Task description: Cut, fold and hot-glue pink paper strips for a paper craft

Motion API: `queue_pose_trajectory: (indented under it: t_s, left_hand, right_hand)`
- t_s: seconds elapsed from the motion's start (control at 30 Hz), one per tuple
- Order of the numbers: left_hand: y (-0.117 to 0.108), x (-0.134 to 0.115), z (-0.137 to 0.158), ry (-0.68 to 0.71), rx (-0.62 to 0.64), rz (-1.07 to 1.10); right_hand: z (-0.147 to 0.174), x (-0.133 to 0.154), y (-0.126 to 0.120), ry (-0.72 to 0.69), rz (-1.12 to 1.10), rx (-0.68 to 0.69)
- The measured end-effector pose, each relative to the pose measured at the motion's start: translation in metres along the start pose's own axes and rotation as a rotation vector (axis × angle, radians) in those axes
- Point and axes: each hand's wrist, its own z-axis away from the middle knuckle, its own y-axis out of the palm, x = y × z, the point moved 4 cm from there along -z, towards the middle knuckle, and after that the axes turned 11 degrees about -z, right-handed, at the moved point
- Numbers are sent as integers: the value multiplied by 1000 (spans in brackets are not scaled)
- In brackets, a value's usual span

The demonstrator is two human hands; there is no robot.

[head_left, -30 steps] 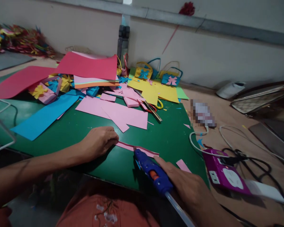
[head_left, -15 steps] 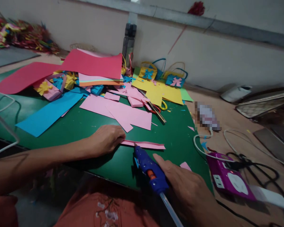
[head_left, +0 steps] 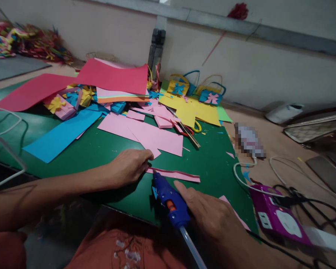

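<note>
My left hand (head_left: 133,166) is closed on the left end of a narrow folded pink paper strip (head_left: 179,175), which lies on the green table (head_left: 106,147). In my right hand (head_left: 210,213) is a blue hot glue gun (head_left: 170,201), with a clear glue stick (head_left: 192,248) coming out of its back. The gun's nozzle meets the strip close to my left fingers. Part of my right hand's grip is hidden behind the gun. Just beyond the strip are larger pink paper pieces (head_left: 168,138).
Scissors (head_left: 189,130), a blue sheet (head_left: 58,136), red sheets (head_left: 114,76) and yellow paper (head_left: 204,110) lie farther back. Small paper baskets (head_left: 211,96) stand near the wall. On the right are a purple power strip (head_left: 280,216), cables and a blurred-out object (head_left: 249,140).
The glue gun's nozzle has moved left along the strip, closer to my left fingers. My left hand stays on the strip's end. The whole view has shifted slightly.
</note>
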Motion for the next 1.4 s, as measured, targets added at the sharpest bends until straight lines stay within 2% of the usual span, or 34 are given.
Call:
queue_pose_trajectory:
  t_s: [0.17,0.3,0.5,0.87,1.4]
  left_hand:
    - [-4,-10,21,100,-71,-302]
    - [0,-16,32,128,-39,-423]
    - [3,-14,34,138,19,-374]
    - [3,-6,33,174,-7,-358]
    - [5,-3,33,190,-23,-344]
  right_hand:
    - [-3,0,0,28,-36,44]
    - [-5,0,-2,14,-34,18]
    - [-5,0,-3,8,-19,19]
    - [-10,-4,4,7,-79,24]
    - [-9,-3,3,6,-52,11]
